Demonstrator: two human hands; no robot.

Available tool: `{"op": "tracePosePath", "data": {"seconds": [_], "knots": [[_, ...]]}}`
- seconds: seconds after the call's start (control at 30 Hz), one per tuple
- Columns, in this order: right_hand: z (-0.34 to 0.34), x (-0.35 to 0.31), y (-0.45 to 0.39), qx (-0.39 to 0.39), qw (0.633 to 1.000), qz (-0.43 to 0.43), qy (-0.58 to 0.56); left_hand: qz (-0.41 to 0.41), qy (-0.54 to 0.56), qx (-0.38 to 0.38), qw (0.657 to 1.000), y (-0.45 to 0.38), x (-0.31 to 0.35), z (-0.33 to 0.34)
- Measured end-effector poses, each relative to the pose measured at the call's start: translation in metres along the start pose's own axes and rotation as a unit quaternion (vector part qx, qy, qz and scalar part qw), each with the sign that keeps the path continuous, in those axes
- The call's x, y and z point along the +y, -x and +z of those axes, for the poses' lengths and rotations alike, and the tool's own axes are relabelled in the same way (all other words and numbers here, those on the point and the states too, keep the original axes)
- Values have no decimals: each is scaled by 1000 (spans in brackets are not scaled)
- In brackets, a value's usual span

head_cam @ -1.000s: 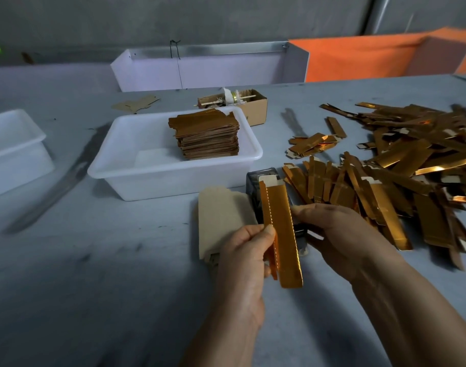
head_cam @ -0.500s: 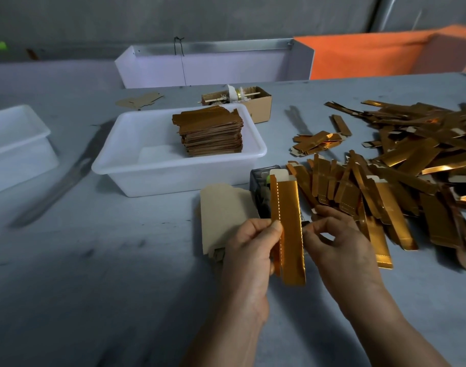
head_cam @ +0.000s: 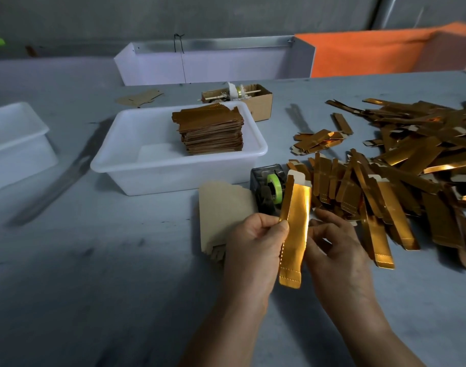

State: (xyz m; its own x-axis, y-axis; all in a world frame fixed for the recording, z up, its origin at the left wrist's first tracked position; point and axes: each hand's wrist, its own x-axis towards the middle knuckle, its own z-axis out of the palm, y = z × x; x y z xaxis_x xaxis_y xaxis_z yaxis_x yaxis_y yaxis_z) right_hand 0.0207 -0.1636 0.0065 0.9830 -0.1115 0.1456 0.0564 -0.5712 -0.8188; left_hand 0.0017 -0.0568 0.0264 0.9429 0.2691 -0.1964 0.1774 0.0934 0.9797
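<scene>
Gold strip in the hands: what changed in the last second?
The gold strip swung right, uncovering the tape dispenser behind it. The right hand eased its grip, its fingers drawing back from the strip's front to its right edge; whether it still holds is unclear. The left hand keeps pinching the left edge. The white tub and the loose pile lie as before.

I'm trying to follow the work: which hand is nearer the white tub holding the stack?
Left. The left hand, pinching the gold carton, sits just in front of the white tub; the right hand is farther right, beyond the carton.
</scene>
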Motion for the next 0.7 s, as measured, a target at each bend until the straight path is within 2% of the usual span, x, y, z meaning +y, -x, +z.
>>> {"op": "tracePosePath", "data": {"seconds": [0.1,0.2,0.3,0.37,0.4,0.53,0.7], "knots": [[-3,1,-2,4,995,-38,95,11,-27,1,1000,1,2,0],[-11,6,1,8,995,-26,96,1,-26,-1,1000,1,6,-1],[-29,5,5,-14,993,69,-90,-20,-18,-5,1000,-1,9,-1],[-46,-3,5,-63,965,124,-220,-34,-12,-19,999,0,13,-1],[-53,-8,5,-94,957,126,-243,-35,-17,-22,999,1,14,-2],[-70,-27,5,-216,947,74,-228,-19,-65,-24,997,6,13,-5],[-68,-38,1,-241,955,-6,-170,-33,-45,-14,998,10,14,-9]]}}
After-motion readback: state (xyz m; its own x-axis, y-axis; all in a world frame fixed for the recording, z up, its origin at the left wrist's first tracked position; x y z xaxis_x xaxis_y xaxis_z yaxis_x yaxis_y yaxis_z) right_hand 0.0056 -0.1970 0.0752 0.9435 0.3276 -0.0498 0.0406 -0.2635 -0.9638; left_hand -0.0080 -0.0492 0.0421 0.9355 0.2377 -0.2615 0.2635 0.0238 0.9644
